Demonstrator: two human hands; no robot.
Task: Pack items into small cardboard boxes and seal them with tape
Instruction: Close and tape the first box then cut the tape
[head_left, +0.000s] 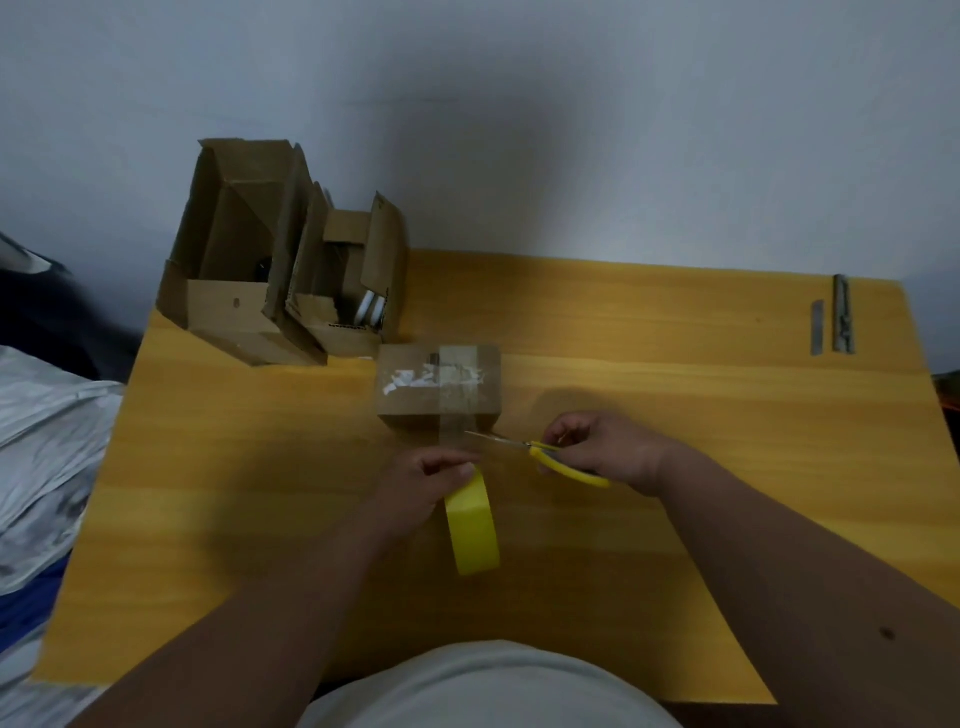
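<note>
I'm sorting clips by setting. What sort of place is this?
Probably a home packing spot: a plain wooden table against a bare wall, open cardboard boxes at its back, rumpled plastic sheeting beside it.

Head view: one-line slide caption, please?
Left hand holds the yellow tape roll while right hand brings scissors to the strip by the closed box.

A yellow wooden desk (675, 467) is set against a pale wall (519, 104). Two narrow metal strips (831, 327) are laid side by side near its far right corner. Crumpled grey sheeting (47, 447) is seen beside its left edge.
</note>
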